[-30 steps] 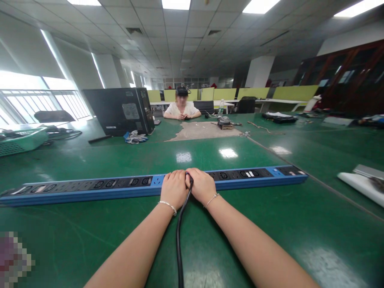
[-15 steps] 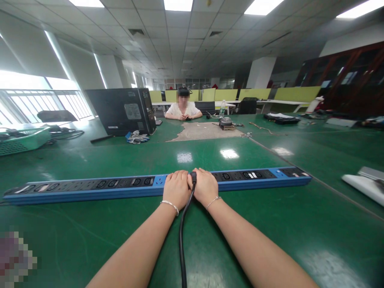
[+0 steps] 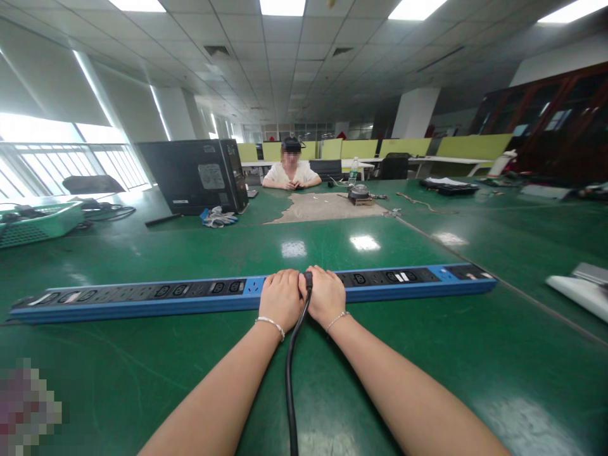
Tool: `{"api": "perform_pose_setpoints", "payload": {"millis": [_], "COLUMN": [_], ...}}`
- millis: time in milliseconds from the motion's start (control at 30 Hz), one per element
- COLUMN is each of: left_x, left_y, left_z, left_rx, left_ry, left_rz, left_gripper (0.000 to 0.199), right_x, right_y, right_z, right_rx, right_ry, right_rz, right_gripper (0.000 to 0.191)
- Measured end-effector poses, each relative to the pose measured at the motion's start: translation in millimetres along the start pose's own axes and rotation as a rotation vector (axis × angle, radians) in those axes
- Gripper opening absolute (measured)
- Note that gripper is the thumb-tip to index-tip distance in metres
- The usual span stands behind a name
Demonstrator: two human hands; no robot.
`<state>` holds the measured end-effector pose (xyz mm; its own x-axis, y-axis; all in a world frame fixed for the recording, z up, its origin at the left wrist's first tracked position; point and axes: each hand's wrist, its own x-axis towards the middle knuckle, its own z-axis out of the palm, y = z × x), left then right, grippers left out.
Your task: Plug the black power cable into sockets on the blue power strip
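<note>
A long blue power strip [image 3: 190,303] with rows of black sockets lies across the green table. My left hand [image 3: 281,297] is wrapped over its middle, fingers together on the top face. Beside it, my right hand [image 3: 325,294] is closed around a black plug [image 3: 308,280] at the strip; the fingertips are partly hidden. From the plug a thick black cable [image 3: 289,367] runs down between my forearms toward the near edge. The two hands nearly touch each other.
A black computer case [image 3: 190,177] stands at the back left, with gloves [image 3: 218,217] before it. A green basket [image 3: 42,225] is at far left. Across the table [image 3: 190,250] sits a person [image 3: 291,174]. A white object [image 3: 579,294] lies at right.
The view has shifted very slightly, so the strip appears a little further right. Both hands keep their places on the strip and plug.
</note>
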<state>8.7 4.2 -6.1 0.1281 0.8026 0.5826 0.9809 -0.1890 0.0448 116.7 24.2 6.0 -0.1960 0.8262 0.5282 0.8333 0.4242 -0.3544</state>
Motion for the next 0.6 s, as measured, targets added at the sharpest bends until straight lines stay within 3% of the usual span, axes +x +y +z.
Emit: {"api": "perform_pose_setpoints", "payload": {"millis": [133,267,467,600], "left_x": [0.0,-0.2,-0.7,-0.1], "left_y": [-0.2,-0.8,-3.0,-2.6], "left_z": [0.3,0.9,1.9,0.5], "left_rx": [-0.007,-0.008,-0.020,-0.027], "left_ry": [-0.025,-0.030,-0.035,-0.062], "left_rz": [-0.003,-0.001,-0.001,-0.015], "left_gripper": [0.030,0.043,0.059,0.061], "right_x": [9.0,15.5,20.9,23.0], "right_y": [-6.8,3.1,71.8,119.8], "right_z": [-3.8,-9.3,-34.9,-53.1], "right_rx": [0.284,0.490,0.450,0.433], "right_ry": [0.089,0.137,0.192,0.099], "right_rz": [0.255,0.278,0.358,0.336], "right_gripper": [0.038,0.040,0.045,0.045]}}
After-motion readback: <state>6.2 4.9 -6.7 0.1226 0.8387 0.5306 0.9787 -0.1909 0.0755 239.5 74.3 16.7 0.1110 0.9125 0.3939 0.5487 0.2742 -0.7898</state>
